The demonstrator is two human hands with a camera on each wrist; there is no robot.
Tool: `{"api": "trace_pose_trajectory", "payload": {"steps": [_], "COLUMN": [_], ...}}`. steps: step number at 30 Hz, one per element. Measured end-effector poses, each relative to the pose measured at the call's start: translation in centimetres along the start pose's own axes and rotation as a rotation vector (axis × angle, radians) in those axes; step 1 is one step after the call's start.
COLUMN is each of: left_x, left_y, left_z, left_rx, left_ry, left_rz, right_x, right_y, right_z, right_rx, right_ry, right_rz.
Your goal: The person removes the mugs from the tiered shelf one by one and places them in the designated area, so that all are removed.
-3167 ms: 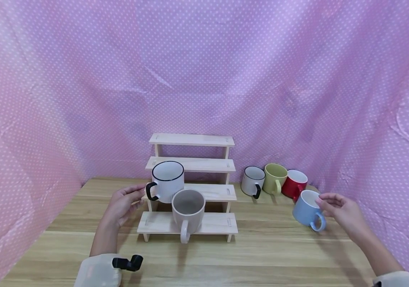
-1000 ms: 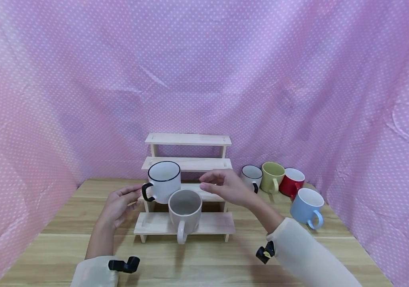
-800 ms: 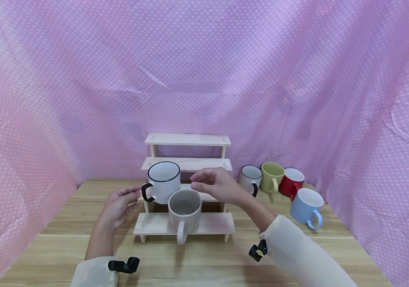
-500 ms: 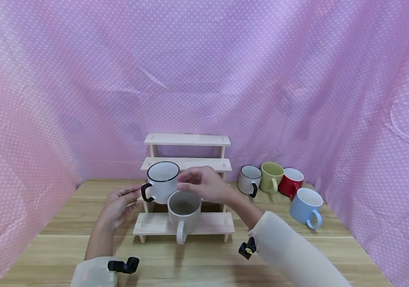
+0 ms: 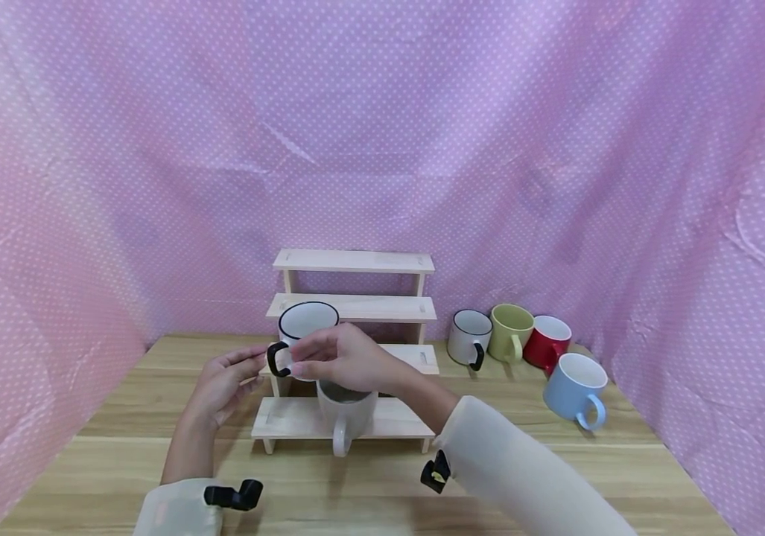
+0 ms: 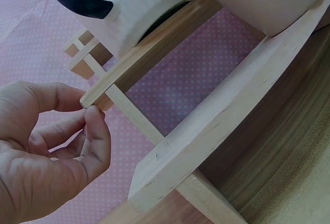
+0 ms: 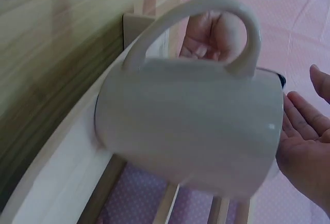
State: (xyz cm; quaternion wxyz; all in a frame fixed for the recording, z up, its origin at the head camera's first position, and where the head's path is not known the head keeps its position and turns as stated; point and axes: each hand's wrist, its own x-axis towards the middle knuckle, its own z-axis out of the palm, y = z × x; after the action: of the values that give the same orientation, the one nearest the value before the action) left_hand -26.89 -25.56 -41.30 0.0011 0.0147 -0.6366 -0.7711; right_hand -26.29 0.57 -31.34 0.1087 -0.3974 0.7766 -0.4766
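My left hand (image 5: 224, 383) pinches the left end of a board on the tiered wooden stand (image 5: 409, 420), between thumb and fingertip in the left wrist view. A white mug (image 5: 308, 318) with a black rim and black handle stands on that same board, the second from the bottom. My right hand (image 5: 355, 361) reaches across its front, with fingertips close to the black handle. Thumb and fingers of the right hand stand apart in the right wrist view. A pale grey mug (image 7: 185, 126) sits on the lowest board, its rim partly hidden beneath the right hand in the head view.
To the right on the wooden table (image 5: 503, 476) are a small white mug with a black handle (image 5: 468, 341), a green mug (image 5: 508, 336), a red mug (image 5: 543, 346) and a light blue mug (image 5: 573, 391). Pink dotted cloth (image 5: 382, 149) hangs behind.
My right hand has left the light blue mug and moved left across the stand to the white mug's black handle. The left hand has stayed at the board's end.
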Motion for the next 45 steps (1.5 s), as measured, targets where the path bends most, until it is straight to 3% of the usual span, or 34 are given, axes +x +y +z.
{"api": "trace_pose_trajectory", "payload": {"steps": [11,19,26,33,45], "left_x": [0.1,0.1,0.1,0.1,0.2], "left_y": [0.0,0.1,0.0,-0.1,0.1], "left_z": [0.1,0.1,0.2,0.2,-0.1], "left_rx": [-0.006,-0.004,0.001,0.028,0.029], "left_ry": [-0.004,0.006,0.011,0.004,0.009], "left_rz": [0.002,-0.009,-0.016,-0.017,-0.028], "right_x": [0.8,1.2,1.5,1.4,1.9], "right_y": [-0.6,-0.9,-0.8,-0.9,-1.0], "right_z": [1.6,1.5,1.3,1.0,0.9], "right_rx": [0.246,0.269,0.304,0.244,0.261], "right_ry": [-0.027,-0.101,-0.161,-0.174,-0.249], "right_rz": [0.219,0.314,0.334,0.312,0.294]}}
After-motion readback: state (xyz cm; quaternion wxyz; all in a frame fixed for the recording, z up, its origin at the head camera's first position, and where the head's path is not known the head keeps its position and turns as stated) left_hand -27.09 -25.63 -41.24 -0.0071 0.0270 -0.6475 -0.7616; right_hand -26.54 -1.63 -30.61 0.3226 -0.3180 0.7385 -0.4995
